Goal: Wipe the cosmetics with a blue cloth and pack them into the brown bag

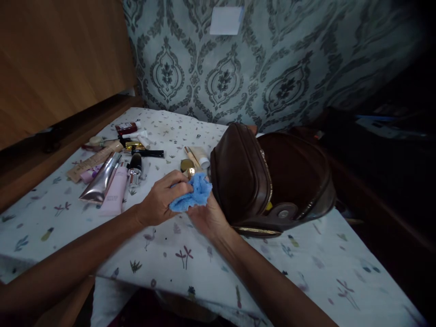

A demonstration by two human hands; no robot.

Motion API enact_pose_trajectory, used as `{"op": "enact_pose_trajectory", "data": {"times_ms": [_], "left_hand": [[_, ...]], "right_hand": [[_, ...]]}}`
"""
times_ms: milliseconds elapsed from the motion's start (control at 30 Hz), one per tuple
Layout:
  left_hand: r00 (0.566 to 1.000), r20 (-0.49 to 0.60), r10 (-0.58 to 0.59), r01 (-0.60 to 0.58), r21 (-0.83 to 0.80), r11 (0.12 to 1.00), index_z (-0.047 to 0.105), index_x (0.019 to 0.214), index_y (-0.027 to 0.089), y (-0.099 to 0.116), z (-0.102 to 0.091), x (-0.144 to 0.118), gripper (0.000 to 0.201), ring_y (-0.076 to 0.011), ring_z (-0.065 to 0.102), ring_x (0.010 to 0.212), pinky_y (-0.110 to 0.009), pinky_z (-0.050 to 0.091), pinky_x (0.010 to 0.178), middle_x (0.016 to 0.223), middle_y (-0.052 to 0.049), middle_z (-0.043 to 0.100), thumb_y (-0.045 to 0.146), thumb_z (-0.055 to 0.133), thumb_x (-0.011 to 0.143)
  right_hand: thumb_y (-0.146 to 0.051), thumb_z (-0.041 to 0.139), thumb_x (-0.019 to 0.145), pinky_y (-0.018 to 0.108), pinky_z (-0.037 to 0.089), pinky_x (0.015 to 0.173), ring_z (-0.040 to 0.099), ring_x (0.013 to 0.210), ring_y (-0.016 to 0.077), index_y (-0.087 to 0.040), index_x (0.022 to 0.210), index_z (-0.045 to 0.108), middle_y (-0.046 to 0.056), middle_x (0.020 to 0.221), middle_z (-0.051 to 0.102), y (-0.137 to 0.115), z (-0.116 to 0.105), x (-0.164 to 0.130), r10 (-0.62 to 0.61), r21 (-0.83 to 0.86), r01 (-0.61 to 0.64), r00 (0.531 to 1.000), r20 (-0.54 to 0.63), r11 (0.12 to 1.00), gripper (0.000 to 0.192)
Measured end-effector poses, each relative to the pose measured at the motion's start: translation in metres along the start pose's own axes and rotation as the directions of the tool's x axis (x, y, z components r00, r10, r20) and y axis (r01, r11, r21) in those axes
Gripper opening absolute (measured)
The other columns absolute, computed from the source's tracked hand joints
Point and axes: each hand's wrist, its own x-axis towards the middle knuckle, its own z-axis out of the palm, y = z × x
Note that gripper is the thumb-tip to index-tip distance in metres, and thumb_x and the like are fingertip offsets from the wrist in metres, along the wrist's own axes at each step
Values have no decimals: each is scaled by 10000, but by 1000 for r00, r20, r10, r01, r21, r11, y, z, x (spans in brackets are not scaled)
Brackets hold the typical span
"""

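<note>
Head view: the left hand (160, 200) has its fingers curled closed around a crumpled light-blue cloth (191, 194), pinching it from the left. The right hand (207, 217) lies under and just beside the cloth, palm partly upturned and fingers loosely open, touching the cloth's lower edge and the side of an open brown leather zip-up bag (245, 177). The bag stands tilted on a white tablecloth with small floral prints (163, 254), its flap (296, 172) folded back to the right. To the left of the hands, well apart from the bag, lie a metallic pink tube (101, 181), a pale pink tube (115, 193), a black slim pencil-like stick (147, 153) and other small cosmetics. A grey damask-patterned wall (238, 68) rises behind the table.
</note>
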Motion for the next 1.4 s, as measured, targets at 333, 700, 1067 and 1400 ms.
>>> {"op": "enact_pose_trajectory", "data": {"times_ms": [333, 700, 1067, 1400], "left_hand": [[959, -122, -257, 269, 95, 958, 447, 775, 223, -4, -3, 8, 165, -181, 541, 800, -327, 447, 725, 831, -27, 546, 221, 557, 898], [867, -76, -492, 496, 219, 840, 529, 865, 221, -14, -10, 7, 81, -168, 563, 753, -288, 403, 682, 827, 4, 610, 195, 539, 789], [978, 96, -185, 178, 84, 981, 582, 1053, 205, 7, 5, 2, 193, -183, 589, 846, -295, 484, 749, 946, -57, 601, 177, 536, 867], [972, 159, -173, 168, 39, 985, 577, 840, 204, -11, -17, 8, 201, -171, 542, 786, -292, 451, 668, 865, -35, 533, 59, 476, 744]], "right_hand": [[-541, 669, 861, 301, 564, 708, 670, 727, 154, -208, 944, 717, 2, 864, 749, 1, -3, -1, 147, 24, -152, 978, 149, 988, 347], [-607, 563, 906, 291, 560, 670, 673, 760, 174, -196, 993, 719, 31, 876, 749, -1, -4, 2, 123, 100, -122, 992, -2, 988, 447], [-574, 595, 905, 272, 561, 805, 678, 850, 151, -218, 883, 712, -9, 845, 732, 1, -3, 9, -39, 74, 45, 996, -75, 996, 376], [-603, 599, 884, 331, 609, 783, 694, 798, 180, -171, 930, 705, 55, 878, 749, -2, -7, 11, -20, 161, 51, 982, -188, 986, 447]]}}
